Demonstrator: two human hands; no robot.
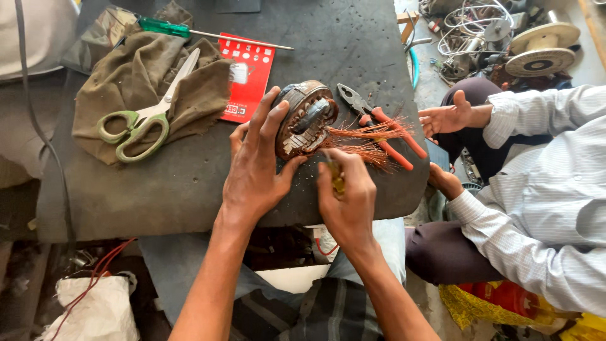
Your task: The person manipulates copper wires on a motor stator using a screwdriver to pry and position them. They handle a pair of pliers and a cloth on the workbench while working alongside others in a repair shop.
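Left hand (255,167) grips motor stator (305,119) upright on dark surface (158,189). Right hand (346,196) closed around small tool (336,179) near copper windings (369,142).

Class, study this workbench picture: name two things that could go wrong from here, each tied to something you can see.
1. The right hand works a small yellow-handled tool right beside the left hand steadying the motor stator; a slip could jab the fingers.
2. Loose copper wire ends fan out toward another person's hand and could prick or snag it.
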